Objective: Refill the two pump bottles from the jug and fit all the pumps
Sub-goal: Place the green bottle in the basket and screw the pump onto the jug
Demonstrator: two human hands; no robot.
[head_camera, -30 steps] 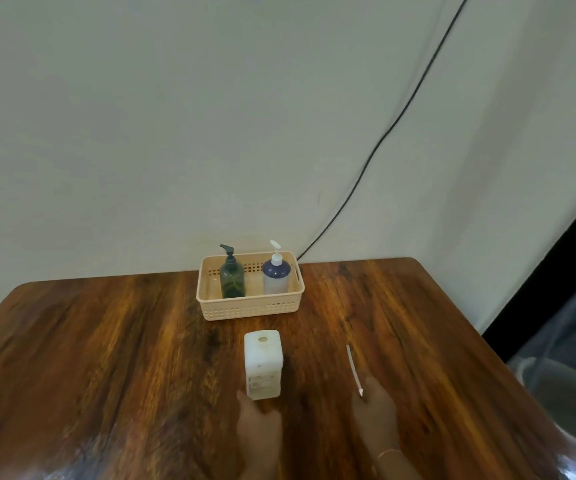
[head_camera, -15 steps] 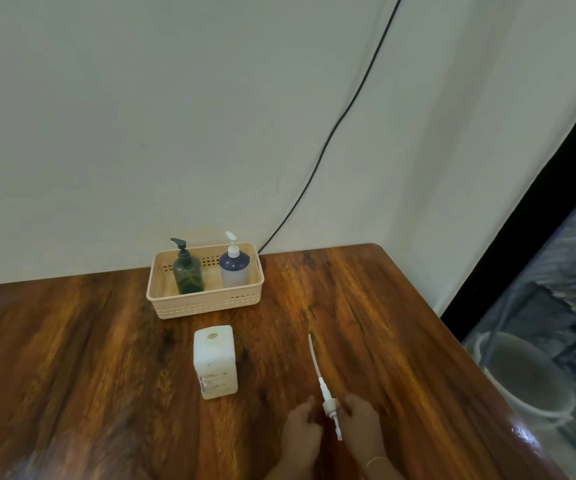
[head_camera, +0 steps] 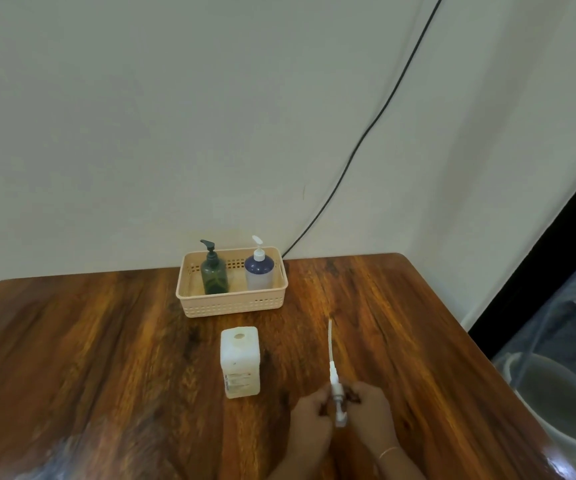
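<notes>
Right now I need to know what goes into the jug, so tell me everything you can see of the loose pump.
The loose pump is white plastic: a blurred head near the person, then a long thin dip tube pointing away toward the basket. Left hand and right hand pinch its head from either side just above the table.

Two bare hands, left hand [head_camera: 309,422] and right hand [head_camera: 371,412], with no gloves and no rings to be seen. Bare forearms too, no sleeves in sight. One thin, shiny bangle [head_camera: 388,452] round the right wrist, pale gold in colour.
</notes>
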